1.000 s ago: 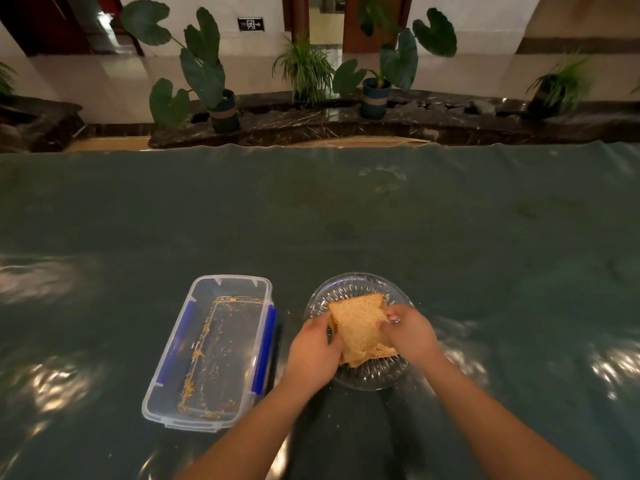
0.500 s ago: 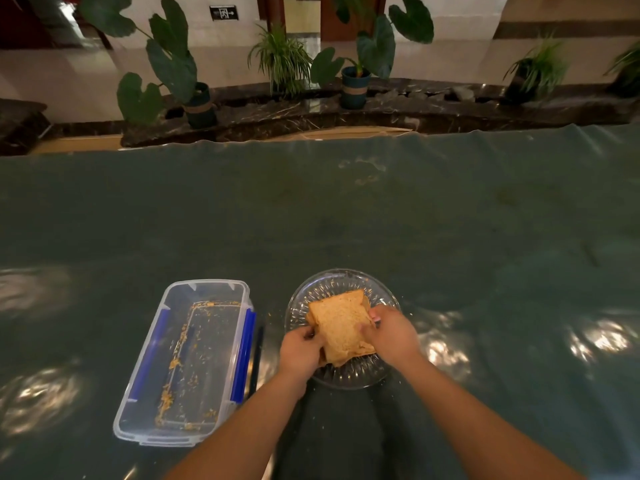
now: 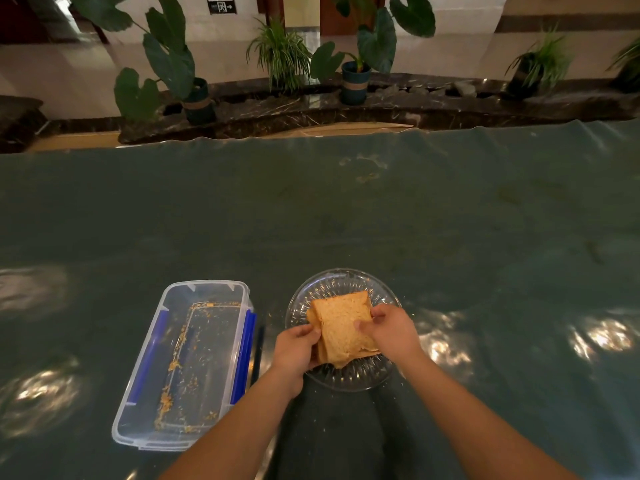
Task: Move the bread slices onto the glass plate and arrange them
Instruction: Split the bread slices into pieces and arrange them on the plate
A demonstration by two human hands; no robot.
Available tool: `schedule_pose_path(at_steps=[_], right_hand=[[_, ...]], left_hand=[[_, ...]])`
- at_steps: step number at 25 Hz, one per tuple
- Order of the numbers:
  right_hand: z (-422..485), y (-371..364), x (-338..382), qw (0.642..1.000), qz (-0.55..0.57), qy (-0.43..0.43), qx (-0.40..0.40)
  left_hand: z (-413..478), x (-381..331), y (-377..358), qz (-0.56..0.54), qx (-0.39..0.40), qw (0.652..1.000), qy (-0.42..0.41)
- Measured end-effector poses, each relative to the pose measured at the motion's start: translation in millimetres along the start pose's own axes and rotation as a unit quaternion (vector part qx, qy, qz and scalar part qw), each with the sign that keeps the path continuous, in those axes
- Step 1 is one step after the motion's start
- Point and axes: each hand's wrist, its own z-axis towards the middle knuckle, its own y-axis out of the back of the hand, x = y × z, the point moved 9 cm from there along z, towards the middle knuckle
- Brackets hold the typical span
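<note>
A stack of tan bread slices rests on the round ribbed glass plate near the table's front edge. My left hand pinches the stack's left edge. My right hand grips its right side, thumb on top of the upper slice. The slices are slightly fanned, with lower ones showing at the left and bottom edges. How many slices lie underneath is hidden.
A clear plastic box with blue clips stands left of the plate, holding only crumbs. The table wears a dark green glossy cover. Potted plants line a dark marble ledge beyond the far edge.
Both hands stay on the bread stack over the plate; the slices shifted slightly and fan out a bit more at the left. The camera view drifted.
</note>
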Motion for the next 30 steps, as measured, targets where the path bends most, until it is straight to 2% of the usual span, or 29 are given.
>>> schedule_pose_path(at_steps=[8, 13, 17, 22, 27, 30], right_hand=[[9, 26, 24, 0.988, 0.143, 0.053, 0.001], [43, 47, 46, 0.978, 0.199, 0.057, 0.015], [74, 46, 43, 0.977, 0.210, 0.019, 0.025], [97, 26, 15, 0.987, 0.147, -0.058, 0.036], [101, 10, 3, 0.996, 0.007, -0.059, 0.071], [94, 15, 1, 0.993, -0.093, -0.038, 0.055]], left_hand=[[10, -45, 7, 0.077, -0.034, 0.992, -0.095], [39, -80, -3, 0.050, -0.030, 0.994, -0.088], [60, -102, -6, 0.058, -0.039, 0.993, -0.090], [80, -102, -8, 0.133, -0.071, 0.984, -0.092], [78, -110, -10, 0.282, -0.086, 0.944, -0.148], [65, -103, -7, 0.313, -0.093, 0.934, -0.145]])
